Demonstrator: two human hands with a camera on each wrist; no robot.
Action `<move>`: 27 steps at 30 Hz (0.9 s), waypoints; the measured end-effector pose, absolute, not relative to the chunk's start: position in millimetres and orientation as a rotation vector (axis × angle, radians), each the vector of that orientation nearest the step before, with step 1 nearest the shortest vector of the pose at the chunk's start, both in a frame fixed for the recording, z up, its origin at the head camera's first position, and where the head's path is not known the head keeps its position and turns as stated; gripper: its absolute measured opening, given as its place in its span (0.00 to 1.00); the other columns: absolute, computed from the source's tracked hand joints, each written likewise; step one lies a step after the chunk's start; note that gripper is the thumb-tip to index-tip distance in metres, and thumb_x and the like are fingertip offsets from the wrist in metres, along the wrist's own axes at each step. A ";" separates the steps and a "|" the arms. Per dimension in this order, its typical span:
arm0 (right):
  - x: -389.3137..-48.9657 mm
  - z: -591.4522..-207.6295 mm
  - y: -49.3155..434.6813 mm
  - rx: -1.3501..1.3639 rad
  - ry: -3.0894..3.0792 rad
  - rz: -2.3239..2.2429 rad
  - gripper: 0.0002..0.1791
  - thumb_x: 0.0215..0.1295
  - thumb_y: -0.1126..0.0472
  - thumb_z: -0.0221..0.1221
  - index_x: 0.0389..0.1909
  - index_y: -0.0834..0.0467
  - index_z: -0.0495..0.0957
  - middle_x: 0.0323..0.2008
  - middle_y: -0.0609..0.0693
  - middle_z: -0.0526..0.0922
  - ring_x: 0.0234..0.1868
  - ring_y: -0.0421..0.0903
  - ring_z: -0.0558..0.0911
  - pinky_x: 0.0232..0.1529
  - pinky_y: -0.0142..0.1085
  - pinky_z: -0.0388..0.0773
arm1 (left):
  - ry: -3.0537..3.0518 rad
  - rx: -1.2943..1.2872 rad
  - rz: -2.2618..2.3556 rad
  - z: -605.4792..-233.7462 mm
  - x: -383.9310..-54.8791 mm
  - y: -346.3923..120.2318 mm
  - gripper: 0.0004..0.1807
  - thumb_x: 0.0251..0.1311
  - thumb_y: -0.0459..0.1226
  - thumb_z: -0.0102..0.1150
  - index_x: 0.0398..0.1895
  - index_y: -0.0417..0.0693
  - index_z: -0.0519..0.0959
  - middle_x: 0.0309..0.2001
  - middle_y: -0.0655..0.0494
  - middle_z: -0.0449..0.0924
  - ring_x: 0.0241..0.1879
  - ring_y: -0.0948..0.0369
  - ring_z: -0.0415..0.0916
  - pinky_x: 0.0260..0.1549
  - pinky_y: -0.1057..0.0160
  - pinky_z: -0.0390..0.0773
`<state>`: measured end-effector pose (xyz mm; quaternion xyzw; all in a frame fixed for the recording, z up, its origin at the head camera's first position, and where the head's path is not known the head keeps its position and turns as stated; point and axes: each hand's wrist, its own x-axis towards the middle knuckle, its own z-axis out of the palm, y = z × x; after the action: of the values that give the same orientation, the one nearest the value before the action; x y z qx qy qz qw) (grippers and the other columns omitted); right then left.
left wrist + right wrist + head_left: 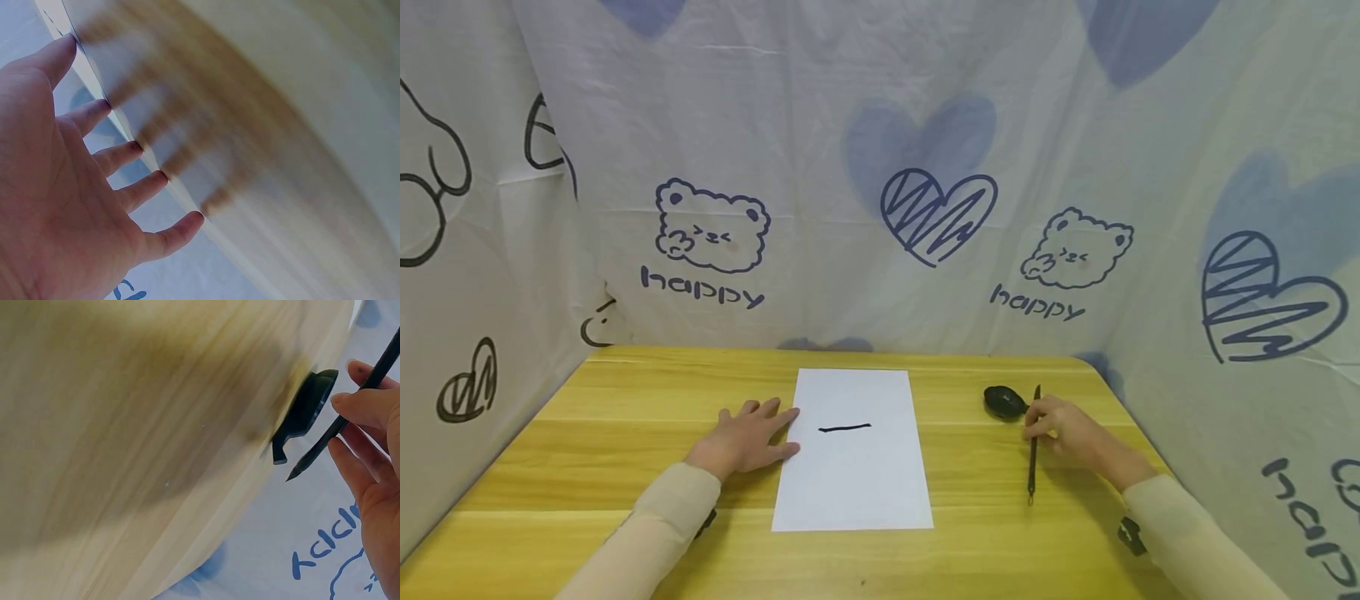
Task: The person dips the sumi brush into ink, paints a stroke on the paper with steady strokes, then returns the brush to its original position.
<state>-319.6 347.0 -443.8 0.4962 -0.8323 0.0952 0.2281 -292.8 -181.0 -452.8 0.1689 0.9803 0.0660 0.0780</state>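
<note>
A white sheet of paper (857, 492) lies on the wooden table, with one short black stroke (845, 428) across its upper half. My left hand (745, 440) rests with spread fingers at the sheet's left edge, thumb and index finger reaching onto it. In the left wrist view, the fingertips (192, 219) touch the table surface. To the right of the sheet, my right hand (1063, 429) pinches a dark calligraphy brush (1032, 475) by its shaft. The brush's dark tip (297, 472) is beside a black ink dish (306, 406) with a small handle, apart from the table.
The yellow wood-grained table (625, 450) has its back edge against a hanging white cloth (820, 250) printed with hearts, bears and lettering. More cloth hangs along the left and right sides.
</note>
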 end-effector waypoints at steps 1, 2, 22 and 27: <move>-320.3 -444.7 347.4 1.377 -2.281 0.261 0.21 0.37 0.85 0.72 0.27 0.58 0.91 0.32 0.51 0.83 0.33 0.47 0.78 0.33 0.36 0.80 | 2.936 0.506 0.198 -452.7 -292.8 -181.2 0.40 0.71 0.62 0.51 0.79 0.54 0.63 0.79 0.38 0.59 0.75 0.33 0.58 0.65 0.17 0.54; -320.7 -445.6 347.7 1.385 -2.273 0.255 0.21 0.37 0.85 0.72 0.27 0.57 0.91 0.32 0.51 0.83 0.33 0.47 0.78 0.33 0.36 0.80 | 2.935 0.502 0.200 -453.0 -292.9 -181.5 0.40 0.71 0.63 0.51 0.80 0.55 0.63 0.79 0.38 0.59 0.76 0.33 0.58 0.65 0.18 0.54; -321.7 -455.7 349.2 1.458 -2.295 0.136 0.19 0.43 0.83 0.70 0.25 0.53 0.91 0.32 0.50 0.82 0.36 0.47 0.78 0.38 0.41 0.84 | 2.939 0.512 0.194 -451.1 -291.8 -180.7 0.40 0.70 0.63 0.52 0.79 0.54 0.64 0.79 0.38 0.60 0.75 0.33 0.59 0.65 0.18 0.55; -320.9 -456.4 349.1 1.445 -2.314 0.125 0.20 0.43 0.83 0.69 0.26 0.53 0.91 0.33 0.51 0.82 0.37 0.48 0.79 0.39 0.42 0.84 | 2.938 0.509 0.201 -450.6 -290.9 -180.9 0.40 0.70 0.63 0.52 0.79 0.54 0.64 0.79 0.38 0.60 0.75 0.33 0.59 0.65 0.18 0.55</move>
<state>-320.9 349.1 -456.4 0.5179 -0.8295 0.0450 0.2039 -290.9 -180.9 -450.6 0.1698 0.9802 0.0671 0.0764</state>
